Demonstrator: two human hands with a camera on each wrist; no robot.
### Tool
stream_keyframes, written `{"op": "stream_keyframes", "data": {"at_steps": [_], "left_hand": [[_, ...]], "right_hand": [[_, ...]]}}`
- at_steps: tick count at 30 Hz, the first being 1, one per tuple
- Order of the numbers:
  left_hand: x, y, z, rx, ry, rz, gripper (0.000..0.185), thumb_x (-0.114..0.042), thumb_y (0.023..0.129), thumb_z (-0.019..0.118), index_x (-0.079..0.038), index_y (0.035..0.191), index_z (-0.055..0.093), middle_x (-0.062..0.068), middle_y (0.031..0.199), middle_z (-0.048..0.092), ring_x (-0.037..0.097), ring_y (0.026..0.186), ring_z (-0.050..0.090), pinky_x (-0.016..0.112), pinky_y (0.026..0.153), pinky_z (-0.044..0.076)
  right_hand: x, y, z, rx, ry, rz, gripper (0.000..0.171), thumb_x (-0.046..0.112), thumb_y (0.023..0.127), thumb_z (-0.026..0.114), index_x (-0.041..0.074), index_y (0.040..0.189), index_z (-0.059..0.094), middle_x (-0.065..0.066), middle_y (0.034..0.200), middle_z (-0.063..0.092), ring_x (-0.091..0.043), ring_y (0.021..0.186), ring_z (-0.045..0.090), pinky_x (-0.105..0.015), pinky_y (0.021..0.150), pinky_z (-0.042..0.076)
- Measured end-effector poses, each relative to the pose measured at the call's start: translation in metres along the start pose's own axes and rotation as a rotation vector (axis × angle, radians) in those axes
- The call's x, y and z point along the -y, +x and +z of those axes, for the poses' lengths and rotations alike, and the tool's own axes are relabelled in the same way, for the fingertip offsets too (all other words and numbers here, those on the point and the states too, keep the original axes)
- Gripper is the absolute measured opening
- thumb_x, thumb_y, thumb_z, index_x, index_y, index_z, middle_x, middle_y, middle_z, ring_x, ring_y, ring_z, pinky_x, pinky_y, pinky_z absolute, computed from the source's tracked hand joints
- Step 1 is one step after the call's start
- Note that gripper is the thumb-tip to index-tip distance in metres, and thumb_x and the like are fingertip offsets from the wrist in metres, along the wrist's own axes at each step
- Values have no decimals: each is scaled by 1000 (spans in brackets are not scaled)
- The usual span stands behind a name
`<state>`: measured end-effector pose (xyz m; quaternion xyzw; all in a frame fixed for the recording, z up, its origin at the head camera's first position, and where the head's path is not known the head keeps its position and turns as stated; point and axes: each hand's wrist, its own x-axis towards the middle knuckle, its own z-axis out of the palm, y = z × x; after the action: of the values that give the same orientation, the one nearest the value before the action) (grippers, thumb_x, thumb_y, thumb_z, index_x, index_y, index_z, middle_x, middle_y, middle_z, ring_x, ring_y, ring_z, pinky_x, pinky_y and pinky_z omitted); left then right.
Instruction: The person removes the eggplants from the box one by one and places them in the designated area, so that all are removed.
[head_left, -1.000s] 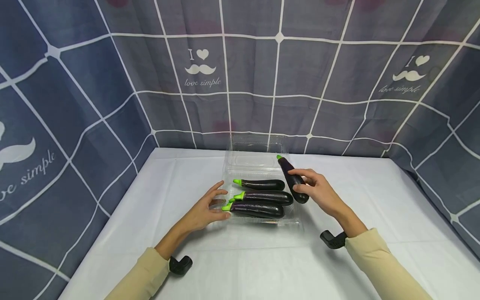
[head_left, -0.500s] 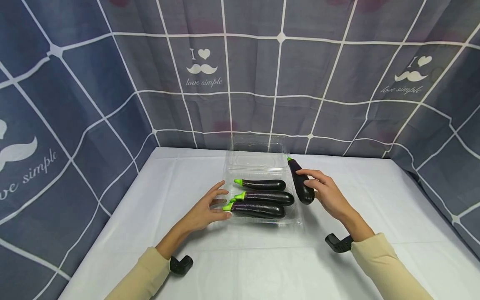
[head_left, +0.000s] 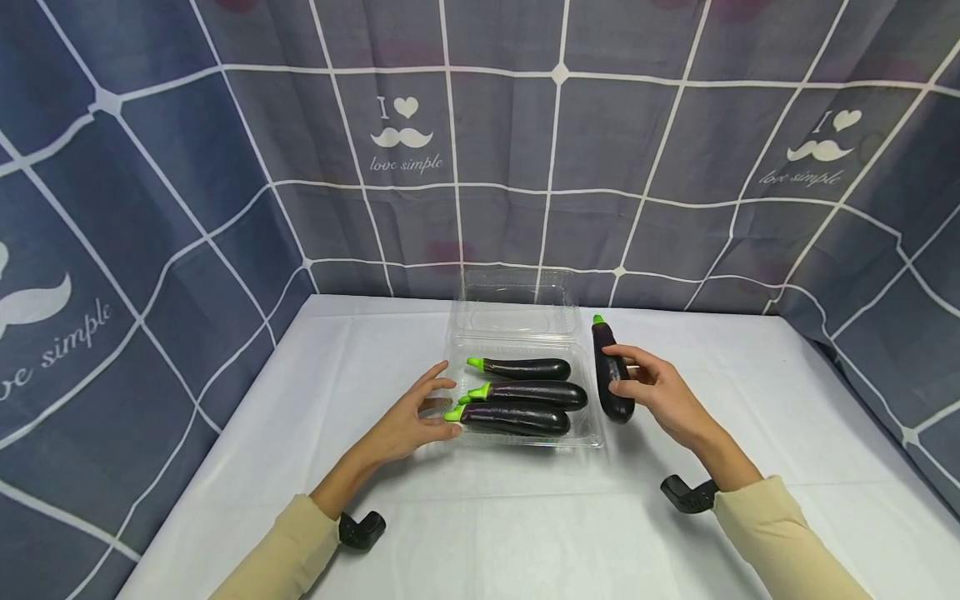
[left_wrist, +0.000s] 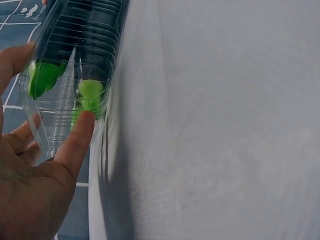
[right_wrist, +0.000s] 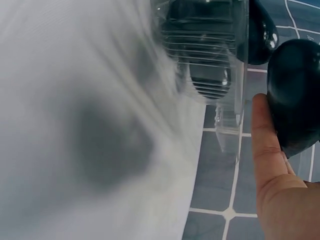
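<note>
A clear plastic clamshell box (head_left: 457, 333) lies open on the white table, with three dark purple eggplants (head_left: 525, 394) side by side in it, green stems to the left. My left hand (head_left: 420, 417) rests with straight fingers against the box's left wall (left_wrist: 65, 125), a fingertip by a green stem (left_wrist: 90, 95). My right hand (head_left: 648, 387) grips a fourth eggplant (head_left: 611, 375) just right of the box, stem pointing away from me. The right wrist view shows that eggplant's rounded end (right_wrist: 295, 95) against my finger (right_wrist: 265, 140).
The box's clear lid (head_left: 517, 300) stands up at the back, near the checked blue curtain (head_left: 225, 167) that walls in the table on three sides. White tablecloth (head_left: 510, 533) stretches toward me in front of the box.
My right hand has carried the fourth eggplant rightward, from over the box's right side to beside the box and lower. The left hand has stayed put.
</note>
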<state>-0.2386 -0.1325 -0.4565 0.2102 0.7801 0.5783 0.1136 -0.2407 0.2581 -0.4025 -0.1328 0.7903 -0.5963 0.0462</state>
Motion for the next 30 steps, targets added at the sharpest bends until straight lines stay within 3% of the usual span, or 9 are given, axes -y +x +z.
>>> {"op": "stream_keyframes", "data": {"at_steps": [11, 22, 30], "left_hand": [[0, 1, -1, -7, -2, 3, 68, -15, 86, 78, 0, 142, 43, 1, 164, 9, 40, 132, 42, 49, 102, 45], [1, 1, -2, -8, 3, 6, 66, -13, 86, 78, 0, 141, 44, 1, 164, 9, 41, 131, 43, 49, 101, 46], [2, 0, 0, -2, 21, 6, 68, -17, 85, 78, 0, 141, 44, 3, 164, 9, 41, 130, 43, 48, 100, 46]], "right_hand": [[-12, -6, -3, 13, -79, 78, 56, 17, 91, 72, 7, 141, 51, -21, 130, 50, -22, 108, 55, -29, 89, 46], [-28, -8, -3, 22, -21, 85, 47, 8, 93, 64, -2, 137, 51, -25, 121, 51, -14, 95, 58, -31, 78, 52], [-36, -12, -3, 44, -47, 107, 49, 8, 92, 67, -3, 138, 52, -17, 109, 56, -12, 86, 56, -30, 72, 51]]}}
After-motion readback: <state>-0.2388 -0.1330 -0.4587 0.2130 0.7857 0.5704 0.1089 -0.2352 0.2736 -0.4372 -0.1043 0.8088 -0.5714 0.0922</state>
